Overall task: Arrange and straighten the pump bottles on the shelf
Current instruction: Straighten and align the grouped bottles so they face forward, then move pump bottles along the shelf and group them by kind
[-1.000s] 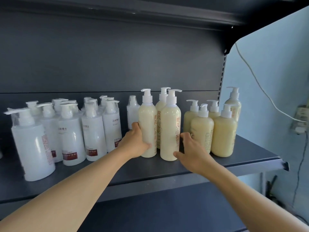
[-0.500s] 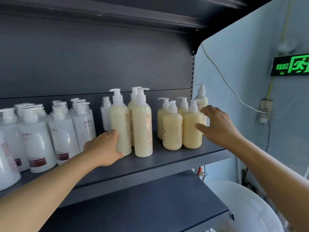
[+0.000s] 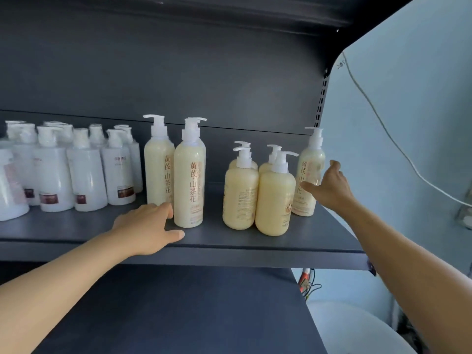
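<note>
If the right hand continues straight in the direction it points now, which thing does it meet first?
Most likely the tall cream bottle at the shelf's right end: the right hand reaches toward its side, fingers open. Depth is unclear, so it may already touch.

both forearms are bare to the frame edge; no sleeves are visible. left hand (image 3: 146, 226) and right hand (image 3: 330, 186) carry no gloves, rings or watch.

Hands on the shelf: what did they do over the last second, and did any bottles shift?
The right hand left the tall cream pair and reached right to the tall bottle at the shelf end, fingers open beside it. The left hand let go of the tall cream bottles and rests open before them. No bottles visibly moved.
</note>
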`<state>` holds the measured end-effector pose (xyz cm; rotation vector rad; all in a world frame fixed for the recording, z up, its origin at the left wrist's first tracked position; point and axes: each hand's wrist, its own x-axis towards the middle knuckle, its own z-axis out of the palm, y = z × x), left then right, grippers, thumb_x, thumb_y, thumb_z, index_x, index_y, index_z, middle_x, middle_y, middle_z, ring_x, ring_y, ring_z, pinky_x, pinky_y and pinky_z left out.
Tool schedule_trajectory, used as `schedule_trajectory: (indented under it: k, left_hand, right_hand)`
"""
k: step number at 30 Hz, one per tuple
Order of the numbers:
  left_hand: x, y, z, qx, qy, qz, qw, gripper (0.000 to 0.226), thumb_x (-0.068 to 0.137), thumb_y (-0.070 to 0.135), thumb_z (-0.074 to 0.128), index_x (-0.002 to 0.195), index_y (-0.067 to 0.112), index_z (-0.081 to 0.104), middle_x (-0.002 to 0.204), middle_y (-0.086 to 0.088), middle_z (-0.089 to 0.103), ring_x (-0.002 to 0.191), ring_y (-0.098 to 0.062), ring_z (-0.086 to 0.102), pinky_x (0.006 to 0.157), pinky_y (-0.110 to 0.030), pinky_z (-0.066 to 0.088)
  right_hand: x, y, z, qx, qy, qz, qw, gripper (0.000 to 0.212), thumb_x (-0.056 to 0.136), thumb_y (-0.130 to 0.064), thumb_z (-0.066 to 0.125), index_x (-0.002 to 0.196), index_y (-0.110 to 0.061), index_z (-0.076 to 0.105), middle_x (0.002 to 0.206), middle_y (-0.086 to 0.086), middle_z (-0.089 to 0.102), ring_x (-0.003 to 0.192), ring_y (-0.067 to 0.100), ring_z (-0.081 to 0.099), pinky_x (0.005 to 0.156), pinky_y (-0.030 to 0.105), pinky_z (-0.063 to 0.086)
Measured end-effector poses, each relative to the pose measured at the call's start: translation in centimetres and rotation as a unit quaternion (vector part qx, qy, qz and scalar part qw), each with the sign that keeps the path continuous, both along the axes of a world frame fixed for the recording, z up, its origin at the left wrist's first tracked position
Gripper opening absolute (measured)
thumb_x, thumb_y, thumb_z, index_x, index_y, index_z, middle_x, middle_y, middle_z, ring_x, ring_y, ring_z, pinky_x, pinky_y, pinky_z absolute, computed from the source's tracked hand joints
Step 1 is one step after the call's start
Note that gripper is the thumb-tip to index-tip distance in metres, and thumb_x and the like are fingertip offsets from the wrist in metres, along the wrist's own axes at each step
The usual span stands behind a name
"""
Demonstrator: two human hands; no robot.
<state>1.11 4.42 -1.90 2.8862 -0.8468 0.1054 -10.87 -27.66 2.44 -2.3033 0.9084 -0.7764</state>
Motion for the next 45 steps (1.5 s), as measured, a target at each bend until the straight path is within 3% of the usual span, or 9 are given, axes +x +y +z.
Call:
schedule_trajectory:
  k: [3,9,15,27,32,37,42,45]
  left_hand:
    - [-0.8,-0.2,-0.5,0.013,0.012,0.014,1.0,0.06,0.083,0.064,0.051,0.132,0.032,0.04,0.135,0.008,0.046,0.119,-0.012,0.047,0.092,-0.033,0.044]
    - [-1.8,-0.4,-0.7,0.029,0.008,0.026,0.999,0.053,0.086,0.059,0.052,0.132,0.034,0.044,0.133,0.009,0.044,0.118,-0.012,0.046,0.08,-0.027,0.04]
    - [-2.2,-0.1,-1.9,-0.012,-0.006,0.029,0.999,0.05,0.088,0.057,0.05,0.132,0.034,0.043,0.135,0.009,0.042,0.121,-0.012,0.043,0.086,-0.03,0.042]
    - [-2.8,0.5,-3.3,-0.059,-0.047,0.029,0.997,0.051,0.09,0.056,0.045,0.135,0.032,0.042,0.137,0.009,0.042,0.127,-0.012,0.038,0.085,-0.033,0.043]
    - [-2.9,0.7,-3.7,-0.059,-0.063,0.015,0.996,0.052,0.091,0.056,0.043,0.137,0.03,0.041,0.138,0.008,0.042,0.128,-0.014,0.037,0.087,-0.032,0.044]
    - [-2.3,1.7,-3.3,-0.073,-0.03,-0.029,0.996,0.05,0.09,0.05,0.05,0.135,0.028,0.042,0.135,0.006,0.043,0.125,-0.013,0.039,0.089,-0.032,0.044]
    - [0.0,5.6,-2.8,-0.078,-0.018,-0.037,0.996,0.055,0.089,0.05,0.052,0.137,0.025,0.04,0.139,0.003,0.042,0.129,-0.016,0.037,0.098,-0.034,0.041]
    - [2.1,9.0,-2.3,-0.047,-0.011,-0.038,0.998,0.059,0.088,0.051,0.053,0.139,0.026,0.037,0.14,0.003,0.04,0.13,-0.017,0.036,0.1,-0.034,0.039]
  right_hand:
    - [1.3,-1.3,-0.4,0.032,-0.02,0.02,0.999,0.077,0.082,-0.03,0.069,0.137,-0.009,0.018,0.133,0.017,0.044,0.12,0.036,0.046,0.092,0.046,0.044]
    - [2.8,-2.2,-1.7,0.07,-0.039,0.031,0.996,0.064,0.084,-0.027,0.068,0.126,-0.01,0.024,0.13,0.019,0.047,0.114,0.04,0.05,0.089,0.05,0.047]
    - [2.9,-2.4,-2.6,0.074,-0.043,0.016,0.996,0.057,0.086,-0.027,0.066,0.123,-0.009,0.027,0.131,0.023,0.047,0.114,0.044,0.051,0.091,0.054,0.046]
    - [-4.3,-0.2,-2.0,0.051,-0.055,-0.017,0.997,0.057,0.083,-0.031,0.068,0.119,-0.008,0.03,0.127,0.02,0.05,0.113,0.043,0.052,0.087,0.055,0.048]
    - [-7.4,3.5,0.4,0.019,-0.091,0.007,0.996,0.052,0.082,-0.036,0.067,0.11,-0.012,0.03,0.106,0.008,0.049,0.1,0.036,0.056,0.073,0.044,0.05]
    - [-7.2,9.6,1.8,0.013,-0.114,0.081,0.99,0.051,0.082,-0.04,0.066,0.107,-0.014,0.031,0.1,0.0,0.05,0.089,0.023,0.055,0.063,0.034,0.049]
    - [-3.4,16.2,1.1,0.029,-0.124,0.141,0.982,0.05,0.083,-0.035,0.068,0.11,-0.015,0.031,0.105,-0.004,0.049,0.094,0.018,0.052,0.059,0.024,0.044]
    - [-0.4,20.0,-0.1,0.055,-0.131,0.172,0.975,0.051,0.083,-0.031,0.069,0.111,-0.017,0.029,0.104,-0.006,0.052,0.093,0.016,0.054,0.065,0.024,0.045]
